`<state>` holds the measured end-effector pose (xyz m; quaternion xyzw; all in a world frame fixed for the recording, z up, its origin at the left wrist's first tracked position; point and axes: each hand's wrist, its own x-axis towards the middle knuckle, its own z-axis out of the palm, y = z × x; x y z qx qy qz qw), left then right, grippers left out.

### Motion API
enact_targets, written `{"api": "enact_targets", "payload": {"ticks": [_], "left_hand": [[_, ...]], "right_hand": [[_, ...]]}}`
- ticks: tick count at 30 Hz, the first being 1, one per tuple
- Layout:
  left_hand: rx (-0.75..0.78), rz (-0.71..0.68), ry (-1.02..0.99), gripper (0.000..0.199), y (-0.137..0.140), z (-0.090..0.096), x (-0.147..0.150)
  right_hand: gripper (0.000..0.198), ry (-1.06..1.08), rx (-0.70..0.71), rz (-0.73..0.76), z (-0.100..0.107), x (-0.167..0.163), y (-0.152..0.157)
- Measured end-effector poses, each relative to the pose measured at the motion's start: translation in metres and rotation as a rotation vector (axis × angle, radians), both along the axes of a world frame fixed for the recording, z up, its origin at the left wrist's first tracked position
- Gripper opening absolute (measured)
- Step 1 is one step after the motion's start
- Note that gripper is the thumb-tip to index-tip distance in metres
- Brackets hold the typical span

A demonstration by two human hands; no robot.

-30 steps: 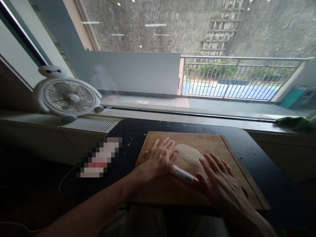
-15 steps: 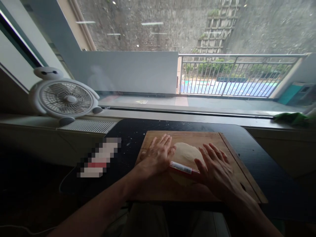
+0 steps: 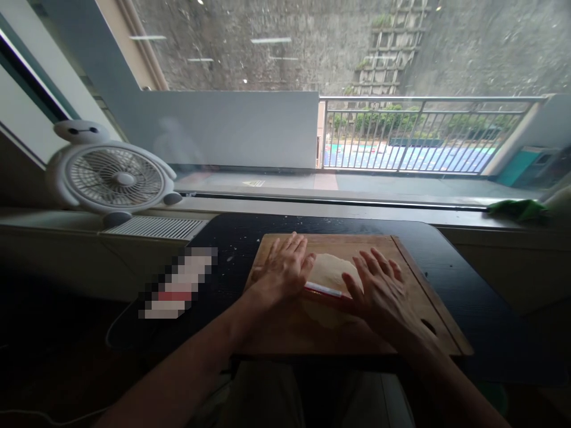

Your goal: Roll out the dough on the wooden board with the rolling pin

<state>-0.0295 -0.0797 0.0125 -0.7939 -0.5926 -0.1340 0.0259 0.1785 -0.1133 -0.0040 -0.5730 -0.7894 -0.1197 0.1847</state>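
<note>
A red rolling pin (image 3: 332, 296) with a whitish label lies across a flattened round of pale dough (image 3: 336, 272). The dough rests on a wooden cutting board (image 3: 276, 339) and shows both beyond and on the near side of the pin. My left hand (image 3: 285, 267) presses down over the pin's left end, its fingers stretched forward. Over the right end lies my right hand (image 3: 379, 285), fingers spread and palm on the pin. Both ends of the pin are hidden under the hands.
The board lies on a black table (image 3: 223, 285) with white specks near its far edge. A blurred-out item (image 3: 182, 282) is at the left. A white fan (image 3: 118, 178) stands on the ledge by the window, and a green cloth (image 3: 517, 209) lies on the sill at right.
The pin has turned a little under my palms, its label now showing as a narrower strip. My hands have shifted slightly forward along the board. The whole view has moved a little.
</note>
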Motion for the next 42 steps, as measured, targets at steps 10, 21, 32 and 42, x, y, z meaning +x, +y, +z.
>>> {"api": "enact_targets", "payload": {"ticks": [10,21,32,42], "left_hand": [[0.108,-0.084,0.068,0.051,-0.092,-0.020,-0.018],[0.092,0.089,0.003,0.046,-0.052,-0.011,0.006],[0.125,0.094,0.004,0.045,-0.064,-0.008,0.005],[0.240,-0.049,-0.003,0.043,-0.102,-0.022,-0.004]], "right_hand": [[0.040,0.036,0.011,0.145,-0.009,-0.008,-0.069],[0.046,0.089,-0.106,-0.079,0.008,-0.020,-0.029],[0.043,0.105,-0.057,-0.119,0.006,-0.021,-0.038],[0.042,0.101,0.046,-0.034,-0.013,-0.016,-0.075]]}}
